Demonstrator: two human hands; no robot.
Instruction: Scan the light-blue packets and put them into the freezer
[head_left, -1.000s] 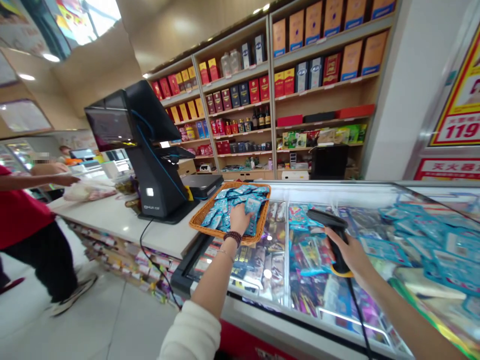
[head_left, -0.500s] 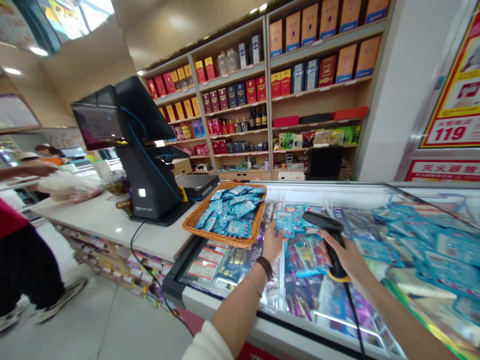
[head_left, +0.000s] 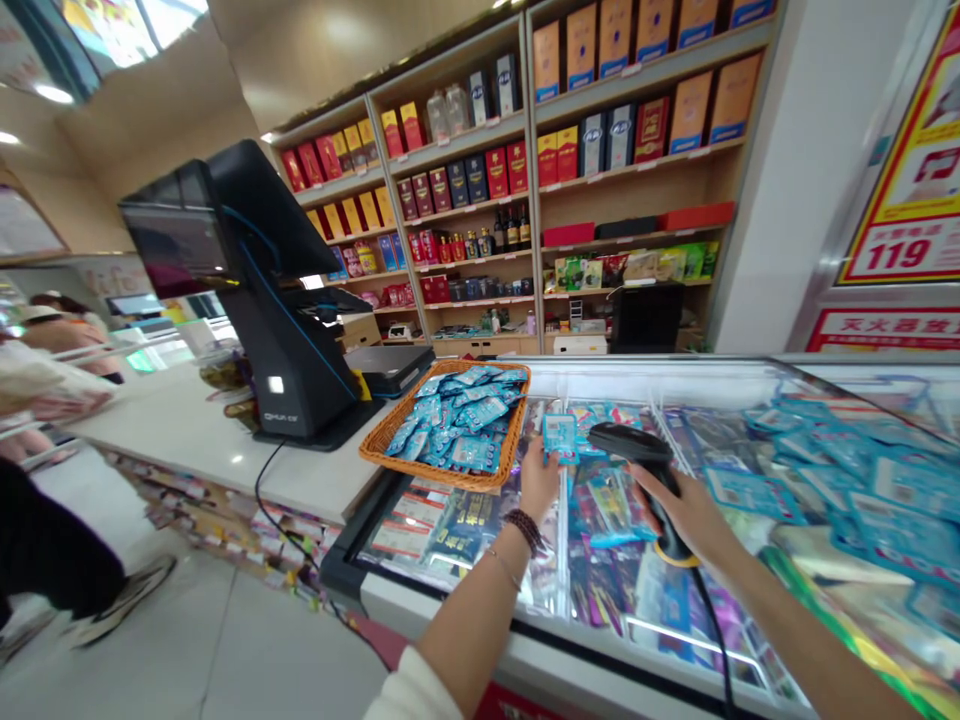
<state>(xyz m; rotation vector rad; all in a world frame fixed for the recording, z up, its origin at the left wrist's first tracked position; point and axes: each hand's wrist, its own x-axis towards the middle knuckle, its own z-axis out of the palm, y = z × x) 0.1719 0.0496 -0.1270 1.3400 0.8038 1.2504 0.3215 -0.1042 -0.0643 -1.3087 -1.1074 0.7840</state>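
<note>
My left hand (head_left: 538,478) pinches a small blue packet (head_left: 560,436) by its lower edge, its pale printed label turned up. My right hand (head_left: 679,505) is wrapped round the handle of a black barcode scanner (head_left: 631,440). The scanner's head points left at the packet, a short gap apart from it. Just left of my left hand, a wicker basket (head_left: 373,446) heaped with similar blue packets (head_left: 457,420) rests on the freezer edge. More blue packets (head_left: 885,490) lie spread on the right.
A glass-topped chest freezer (head_left: 450,590) holding packaged goods lies under my hands. To the left, a black checkout terminal (head_left: 300,350) stands on a white counter (head_left: 180,420). Its cable (head_left: 262,500) hangs down the front. Shelves of boxes (head_left: 465,180) line the back wall. A person's leg (head_left: 52,540) shows far left.
The packet and scanner have shifted slightly left in view, still held. At far left, the other person has moved further out of view with a plastic bag.
</note>
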